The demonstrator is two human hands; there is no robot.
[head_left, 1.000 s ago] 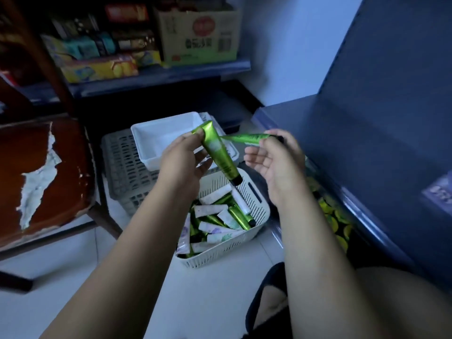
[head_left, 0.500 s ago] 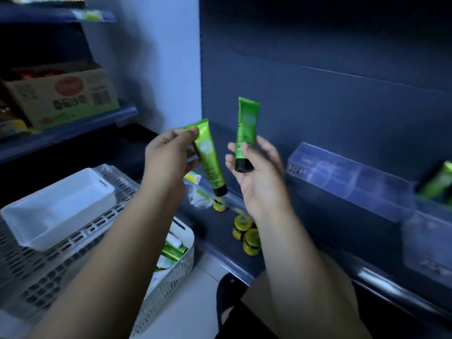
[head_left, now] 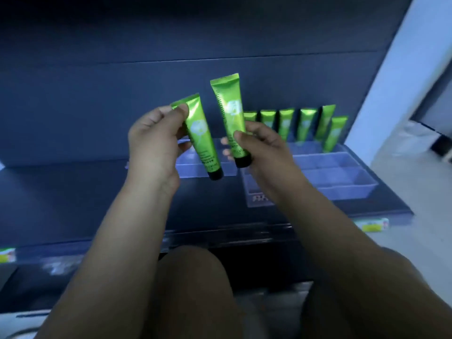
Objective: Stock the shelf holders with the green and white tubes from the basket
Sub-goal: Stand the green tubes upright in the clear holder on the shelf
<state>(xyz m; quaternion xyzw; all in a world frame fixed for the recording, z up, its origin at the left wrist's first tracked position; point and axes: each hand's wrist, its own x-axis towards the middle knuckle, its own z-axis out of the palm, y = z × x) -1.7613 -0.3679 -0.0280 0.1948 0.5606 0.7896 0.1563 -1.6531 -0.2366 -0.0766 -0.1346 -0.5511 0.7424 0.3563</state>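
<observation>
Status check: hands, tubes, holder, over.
Left hand pinches a green tube, cap down. Right hand grips a second tube, cap down. Row of tubes stands at the back of the clear holder; nothing blocks its front slots.

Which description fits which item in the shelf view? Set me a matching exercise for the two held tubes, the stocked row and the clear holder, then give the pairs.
Items:
1. left tube, in the left hand
2. right tube, in the right hand
3. row of green tubes
4. clear holder

States:
A. standing crimped end up along the holder's back
B. held low, just above its black cap
C. front compartments hold no tubes
D. pinched at its crimped top end

Pairs: 1-D, 2-B, 3-A, 4-C.
</observation>
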